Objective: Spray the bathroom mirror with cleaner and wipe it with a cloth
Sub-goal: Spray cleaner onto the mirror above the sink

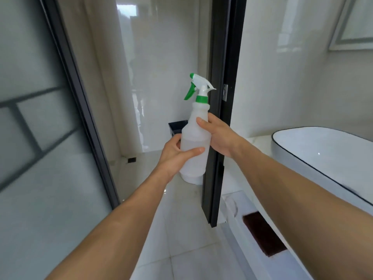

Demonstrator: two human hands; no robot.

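A translucent white spray bottle point(194, 138) with a green trigger and collar stands upright in the air in front of me. My left hand point(175, 154) grips its lower body, thumb across the front. My right hand point(217, 136) holds the upper body from the right, thumb on the shoulder. The nozzle points left. A corner of the framed mirror point(355, 23) shows at the top right. No cloth is visible.
A white basin with a dark rim point(302, 158) sits on the counter at right. A black door frame point(222, 98) rises just behind the bottle. A frosted glass panel point(40, 118) fills the left. A dark brown pad point(264, 233) lies at lower right.
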